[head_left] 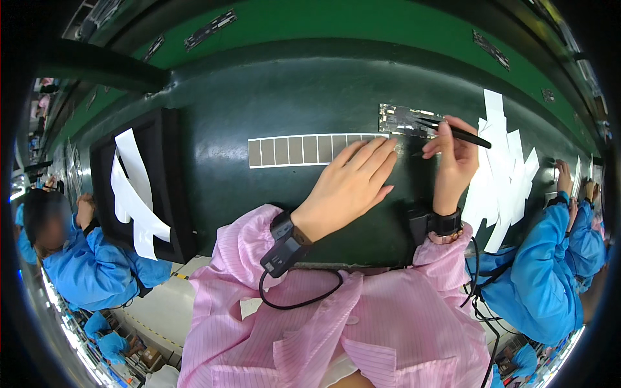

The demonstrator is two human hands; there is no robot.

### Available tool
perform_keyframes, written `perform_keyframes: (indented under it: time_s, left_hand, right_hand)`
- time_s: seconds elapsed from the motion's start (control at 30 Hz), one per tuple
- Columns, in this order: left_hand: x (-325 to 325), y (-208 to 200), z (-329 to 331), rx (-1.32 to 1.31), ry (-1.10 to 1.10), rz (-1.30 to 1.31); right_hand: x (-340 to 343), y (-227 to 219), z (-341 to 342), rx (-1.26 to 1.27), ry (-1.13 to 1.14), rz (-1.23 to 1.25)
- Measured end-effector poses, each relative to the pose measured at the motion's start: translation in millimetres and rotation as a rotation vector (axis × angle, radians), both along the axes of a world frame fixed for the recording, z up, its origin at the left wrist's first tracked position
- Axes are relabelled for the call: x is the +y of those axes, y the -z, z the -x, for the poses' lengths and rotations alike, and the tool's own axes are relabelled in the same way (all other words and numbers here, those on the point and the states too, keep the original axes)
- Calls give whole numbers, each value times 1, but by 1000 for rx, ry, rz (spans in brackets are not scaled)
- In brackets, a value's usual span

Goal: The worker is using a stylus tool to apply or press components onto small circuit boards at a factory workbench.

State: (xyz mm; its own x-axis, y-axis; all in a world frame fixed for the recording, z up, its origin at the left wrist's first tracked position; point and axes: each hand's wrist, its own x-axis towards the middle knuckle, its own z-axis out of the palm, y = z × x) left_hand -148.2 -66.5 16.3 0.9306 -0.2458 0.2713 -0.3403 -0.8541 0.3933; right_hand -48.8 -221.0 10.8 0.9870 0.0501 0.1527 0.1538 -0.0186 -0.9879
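Observation:
My left hand [349,184] lies flat, fingers stretched out, over the right end of a white strip with a row of grey rectangular stickers [291,150]. That end of the strip is hidden under the fingers. My right hand [456,158] pinches a pair of black tweezers [467,135]. Their tips point left, over a dark circuit board [404,120] just beyond the strip. The hand covers the board's right end. Whether the tips touch the board or hold anything, I cannot tell.
A heap of white paper strips [501,174] lies right of my right hand. On the left stands a black tray [178,187] with white strips [132,174]. Several boards [211,30] rest on the green belt [349,19] beyond. Co-workers in blue sit on both sides.

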Motion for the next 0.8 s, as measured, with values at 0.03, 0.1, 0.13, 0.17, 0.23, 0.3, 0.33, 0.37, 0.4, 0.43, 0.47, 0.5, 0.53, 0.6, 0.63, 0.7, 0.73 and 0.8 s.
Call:
perform_keyframes:
  time_s: [0.03, 0.1, 0.13, 0.17, 0.23, 0.3, 0.33, 0.37, 0.4, 0.43, 0.47, 0.5, 0.53, 0.6, 0.63, 0.7, 0.73, 0.8]
  left_hand:
    - [-2, -1, 3, 6, -14, -2]
    - [-3, -1, 5, 11, -32, -5]
    - [-3, 0, 6, 21, -40, -3]
    - [-3, 2, 6, 31, -50, -1]
    - [-2, 3, 6, 30, -47, -8]
    - [-2, 3, 6, 30, -41, -14]
    - [-2, 4, 6, 19, -43, -11]
    - [-2, 4, 6, 8, -44, -8]
    - [-2, 4, 6, 9, -44, -8]
    - [-2, 4, 6, 14, -45, -6]
    - [-2, 4, 6, 19, -47, -4]
    - [-2, 4, 6, 19, -46, -4]
    - [-2, 4, 5, 23, -45, -6]
    - [-2, 4, 5, 27, -45, -9]
    - [-2, 4, 6, 26, -46, -12]
    - [-2, 4, 6, 25, -46, -14]
    - [-1, 3, 5, 25, -40, -15]
    - [-1, 3, 5, 25, -35, -16]
  right_hand:
    - [2, 3, 2, 10, -55, -12]
    - [7, 8, 7, 42, -152, -17]
    - [10, 7, 10, 56, -182, 39]
    - [12, 6, 13, 27, -197, 78]
    - [14, 8, 16, -16, -217, 142]
    - [14, 10, 15, -24, -203, 171]
    - [14, 11, 15, -31, -185, 202]
    - [15, 10, 15, -31, -187, 202]
    - [16, 9, 15, -39, -175, 201]
    - [16, 8, 15, -48, -164, 201]
    - [16, 8, 15, -47, -163, 202]
    - [14, 9, 15, -45, -152, 213]
    - [14, 10, 14, -42, -140, 225]
    - [15, 10, 15, -45, -146, 210]
    - [16, 10, 15, -49, -153, 195]
    - [17, 11, 15, -67, -163, 206]
    - [17, 11, 14, -85, -172, 217]
    - [17, 10, 15, -86, -171, 225]
